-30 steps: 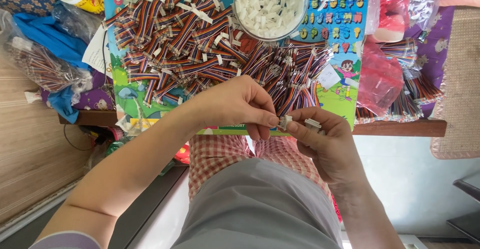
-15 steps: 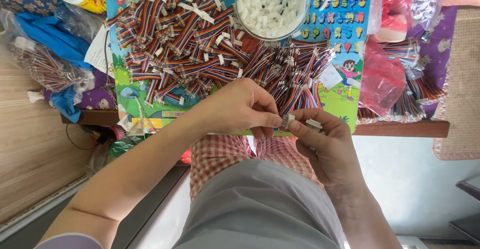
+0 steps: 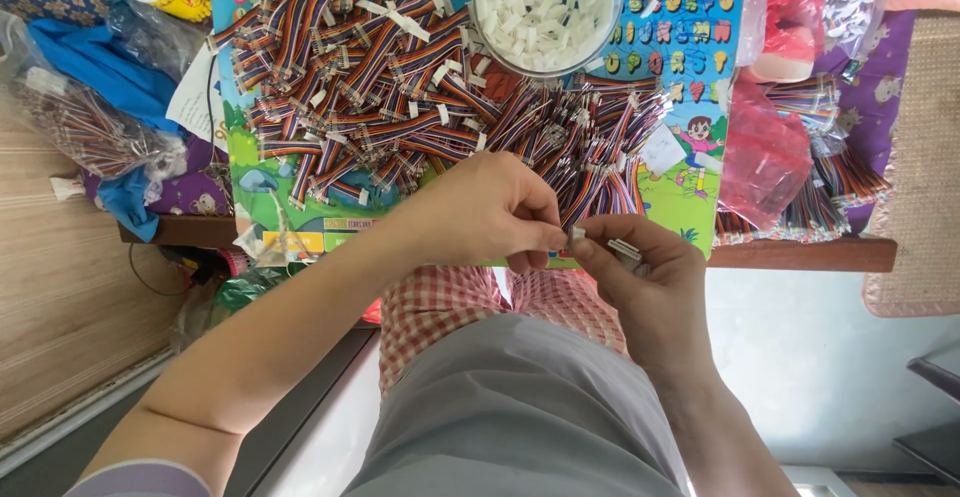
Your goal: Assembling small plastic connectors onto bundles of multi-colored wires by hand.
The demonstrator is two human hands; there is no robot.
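Observation:
My left hand (image 3: 490, 212) and my right hand (image 3: 645, 282) meet just in front of the table's near edge, above my lap. Between their fingertips sits a small white plastic connector (image 3: 578, 238) on a short cable; both hands pinch it. A second pale connector piece (image 3: 625, 250) lies under my right thumb. Just beyond the hands a large heap of striped ribbon cables with white plugs (image 3: 400, 87) covers a colourful cartoon mat (image 3: 690, 107). A clear round bowl of loose white connectors (image 3: 545, 7) stands at the far side.
Clear bags of more cables lie at the left (image 3: 80, 122) and at the right (image 3: 820, 187), with a red bag (image 3: 765, 152) beside them. Blue cloth (image 3: 90, 62) lies at the left. The wooden table edge (image 3: 800, 254) runs across; a woven mat (image 3: 925, 157) is far right.
Almost nothing differs: both hands stay pinched together at the same spot, with only slight finger movement on the connector.

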